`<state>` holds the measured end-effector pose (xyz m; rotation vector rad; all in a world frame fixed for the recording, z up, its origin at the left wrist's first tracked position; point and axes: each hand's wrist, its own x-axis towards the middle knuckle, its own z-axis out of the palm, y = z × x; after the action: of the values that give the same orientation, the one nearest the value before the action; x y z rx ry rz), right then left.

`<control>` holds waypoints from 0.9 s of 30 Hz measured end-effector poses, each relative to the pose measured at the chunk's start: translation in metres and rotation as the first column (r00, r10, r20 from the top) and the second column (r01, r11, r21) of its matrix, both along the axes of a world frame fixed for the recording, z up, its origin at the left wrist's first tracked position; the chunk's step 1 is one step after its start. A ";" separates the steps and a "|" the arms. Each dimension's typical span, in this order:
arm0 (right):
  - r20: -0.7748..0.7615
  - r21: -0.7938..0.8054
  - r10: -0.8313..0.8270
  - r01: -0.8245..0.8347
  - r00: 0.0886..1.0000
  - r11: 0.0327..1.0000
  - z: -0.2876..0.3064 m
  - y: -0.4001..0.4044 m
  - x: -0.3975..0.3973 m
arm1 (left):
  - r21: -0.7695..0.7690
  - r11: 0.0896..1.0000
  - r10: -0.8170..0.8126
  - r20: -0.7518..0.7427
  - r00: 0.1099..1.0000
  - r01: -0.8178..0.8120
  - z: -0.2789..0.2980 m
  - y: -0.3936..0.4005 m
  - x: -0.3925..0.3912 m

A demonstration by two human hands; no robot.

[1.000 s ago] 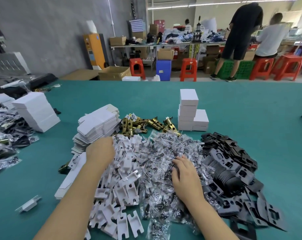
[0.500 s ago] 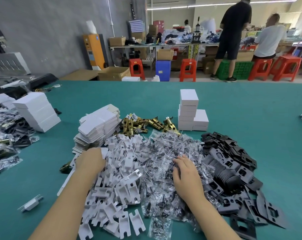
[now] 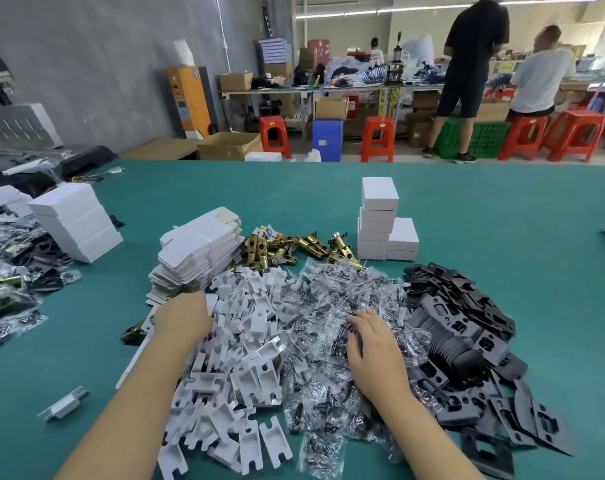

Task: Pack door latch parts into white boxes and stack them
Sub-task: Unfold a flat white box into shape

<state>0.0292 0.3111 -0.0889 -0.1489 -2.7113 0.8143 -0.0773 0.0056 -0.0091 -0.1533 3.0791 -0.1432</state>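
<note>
On the green table [image 3: 501, 220] the parts lie in heaps: white card inserts [image 3: 249, 344], clear screw bags [image 3: 328, 299], black strike plates [image 3: 467, 323] and brass latches [image 3: 283, 247]. Behind them are a stack of flat unfolded white boxes [image 3: 197, 258] and a stepped stack of closed white boxes [image 3: 379, 216]. My left hand [image 3: 183, 317] sits knuckles-up at the left edge of the insert heap, just below the flat boxes; its fingers are hidden. My right hand [image 3: 373, 341] rests flat on the screw bags with fingers straight.
Another stack of white boxes [image 3: 76, 223] and bagged dark parts [image 3: 10, 278] lie at the far left. A loose white piece [image 3: 63, 405] sits near the front left. Two people [image 3: 474, 64] work at benches beyond the table, among red stools.
My left hand has drawn back from the flat box stack toward me, to the edge of the insert heap. My right hand stays on the screw bags.
</note>
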 end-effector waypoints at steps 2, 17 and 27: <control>0.002 -0.004 -0.001 0.001 1.000 1.000 0.000 0.000 0.000 | -0.003 1.000 0.000 0.013 1.000 0.000 0.001 0.000 0.000; 0.003 -0.016 0.006 -0.006 1.000 1.000 0.000 0.000 0.000 | -0.201 0.977 -0.078 0.010 0.997 0.079 -0.004 0.013 0.003; 0.000 -0.016 0.009 -0.009 1.000 1.000 -0.001 0.001 0.000 | -0.161 0.987 0.008 -0.061 0.998 -0.018 0.006 0.036 0.005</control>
<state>0.0296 0.3119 -0.0896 -0.1408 -2.7077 0.8391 -0.0724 0.0411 -0.0031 -0.1875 3.1235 -0.3948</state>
